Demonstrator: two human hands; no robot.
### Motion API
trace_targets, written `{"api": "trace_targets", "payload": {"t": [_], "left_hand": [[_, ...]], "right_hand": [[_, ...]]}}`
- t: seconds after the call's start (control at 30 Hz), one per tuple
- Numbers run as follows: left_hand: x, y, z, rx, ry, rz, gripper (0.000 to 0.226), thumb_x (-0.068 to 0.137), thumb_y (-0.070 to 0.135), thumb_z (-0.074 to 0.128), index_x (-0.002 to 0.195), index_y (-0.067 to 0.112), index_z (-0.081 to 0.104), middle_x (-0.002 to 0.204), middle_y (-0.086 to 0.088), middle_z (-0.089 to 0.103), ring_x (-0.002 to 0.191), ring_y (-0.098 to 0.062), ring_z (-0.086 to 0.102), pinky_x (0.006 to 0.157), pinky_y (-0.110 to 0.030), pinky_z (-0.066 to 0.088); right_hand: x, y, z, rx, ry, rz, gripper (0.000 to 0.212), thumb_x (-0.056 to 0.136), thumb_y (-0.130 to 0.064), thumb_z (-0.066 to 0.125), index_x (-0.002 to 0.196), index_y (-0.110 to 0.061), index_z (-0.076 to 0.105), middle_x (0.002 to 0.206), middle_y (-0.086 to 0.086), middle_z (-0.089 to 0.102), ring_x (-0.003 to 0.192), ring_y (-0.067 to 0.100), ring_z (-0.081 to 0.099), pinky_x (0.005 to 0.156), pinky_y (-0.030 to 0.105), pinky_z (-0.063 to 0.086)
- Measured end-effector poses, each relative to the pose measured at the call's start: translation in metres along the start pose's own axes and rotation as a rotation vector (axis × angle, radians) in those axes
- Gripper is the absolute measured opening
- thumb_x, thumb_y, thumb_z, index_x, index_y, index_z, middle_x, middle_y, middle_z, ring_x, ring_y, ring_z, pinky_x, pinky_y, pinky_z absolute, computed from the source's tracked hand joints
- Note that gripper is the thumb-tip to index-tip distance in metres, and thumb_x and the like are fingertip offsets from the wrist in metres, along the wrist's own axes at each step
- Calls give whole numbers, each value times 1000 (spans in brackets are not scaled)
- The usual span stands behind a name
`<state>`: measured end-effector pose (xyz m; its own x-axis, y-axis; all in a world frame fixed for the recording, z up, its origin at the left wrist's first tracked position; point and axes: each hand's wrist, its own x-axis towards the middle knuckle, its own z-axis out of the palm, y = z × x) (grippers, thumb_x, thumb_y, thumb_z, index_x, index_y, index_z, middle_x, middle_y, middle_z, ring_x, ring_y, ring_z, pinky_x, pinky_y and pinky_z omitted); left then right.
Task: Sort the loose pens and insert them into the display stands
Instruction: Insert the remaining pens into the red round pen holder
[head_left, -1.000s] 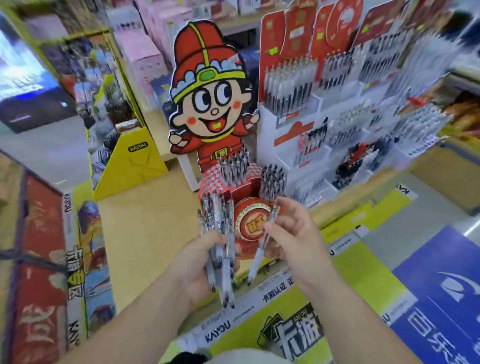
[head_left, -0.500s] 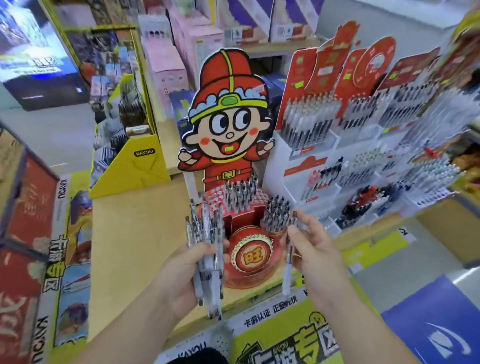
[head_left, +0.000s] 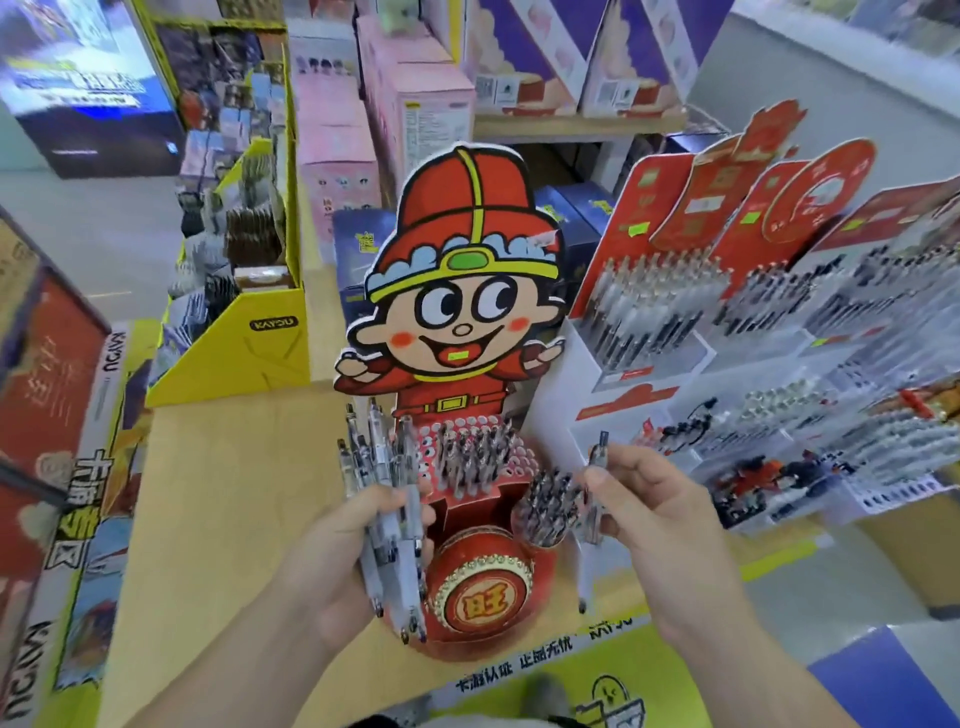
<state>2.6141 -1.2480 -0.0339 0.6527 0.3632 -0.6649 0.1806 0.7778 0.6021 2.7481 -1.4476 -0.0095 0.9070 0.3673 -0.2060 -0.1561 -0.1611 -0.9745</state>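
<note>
Well, the left hand (head_left: 340, 564) has its fingers wrapped round a bundle of pens (head_left: 388, 512), tips down, in front of the left side of the red display stand (head_left: 483, 605) on the table (head_left: 234, 493). The right hand (head_left: 662, 525) pinches a single pen (head_left: 598, 462) between thumb and fingers, roughly upright with its clicker end up, just beside the round cluster of pens (head_left: 545, 506) already standing in the right of the stand. From where I stand these look like light, stiff plastic pens with smooth, clear barrels. One alone should handle easily, but a fistful could slide against each other and slip out at the bottom if the grip loosens. I'd hold the single one on the upper barrel, as now, leaving the lower half free to guide into a hole. The stand seems to be cardboard, so a hard push might shift or dent it; a gentle, straight drop looks wiser. The white tiered rack (head_left: 649, 374) to the right holds more pens
</note>
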Motion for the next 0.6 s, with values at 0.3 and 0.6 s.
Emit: {"api": "trace_targets", "payload": {"t": [0.3,0.6], "left_hand": [[-1,-25,44,-112,238,161,36,79,14,65,111,-1,69,79,-13,69,63,-28,58,56,-36,54],[-12,-50,77,-331,426,265,32,96,13,58,125,0,63,79,-12,69,56,-24,62,52,-33,55]], "right_hand": [[80,-26,-26,-121,-404,-179,47,98,-20,60,125,-57,55,83,-1,55,76,10,56,77,31,47],[119,-42,-33,-171,-544,-236,32,96,-18,62,122,-37,57,93,-4,76,72,19,70,77,49,57]]}}
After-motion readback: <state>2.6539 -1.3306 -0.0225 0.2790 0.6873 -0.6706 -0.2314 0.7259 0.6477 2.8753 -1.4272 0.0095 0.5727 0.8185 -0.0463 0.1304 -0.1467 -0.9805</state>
